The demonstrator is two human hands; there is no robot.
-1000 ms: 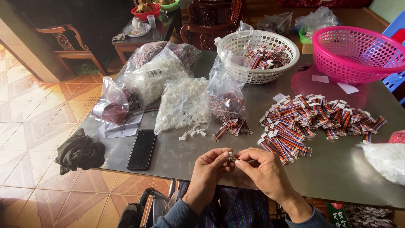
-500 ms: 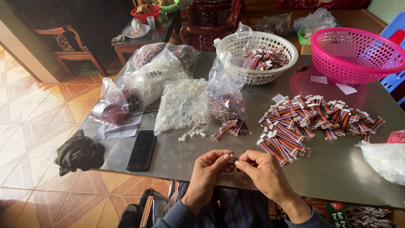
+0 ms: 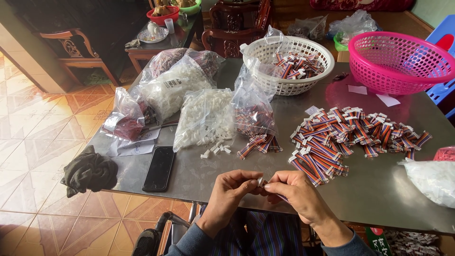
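Fingers first: our left hand [image 3: 232,189] and right hand [image 3: 296,192] meet at the near edge of the worktop [image 3: 379,185], fingertips pinched together on one small white connector [image 3: 260,181], held just above the worktop edge. Both thumbs and forefingers are clamped on it; striped wires trail from it under the right palm, mostly hidden.

Just beyond the right hand lies a pile of striped cables [image 3: 353,135], too many to count. Ahead of the left hand, a few loose white plugs [image 3: 215,149] sit by a smaller cable bunch [image 3: 258,144]. Behind those, two clear bags side by side: a bag of white plugs [image 3: 204,118] and a bag of cables [image 3: 251,111]. Further left, one black phone [image 3: 159,167] lies flat, one dark cloth [image 3: 89,171] at the corner.

At the far side we count two baskets: a white basket [image 3: 265,80] holding cables, a pink basket [image 3: 398,76] beside it. One more white bag [image 3: 433,178] sits at the right edge.
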